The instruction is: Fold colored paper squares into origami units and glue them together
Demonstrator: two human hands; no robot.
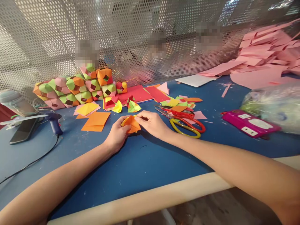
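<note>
My left hand [117,133] grips the left side of a folded orange paper [133,124], thumb on its front face. On its upper right edge, my right hand [153,123] pinches the same paper between thumb and fingers. Just behind the hands stand a small folded yellow piece [117,107] and a green and yellow one [134,107]. Flat orange sheets [96,122] lie left of my left hand. Scissors with red handles [191,118] and a pair with yellow handles [185,130] rest to the right of my right hand.
Folded paper balls [75,86] are stacked at the back left. A glue gun [54,123], phone [24,129] and bottle [16,101] stand left. Right are a magenta packet [250,122], plastic bag [276,106] and pink paper [269,53]. People show behind the mesh [131,18].
</note>
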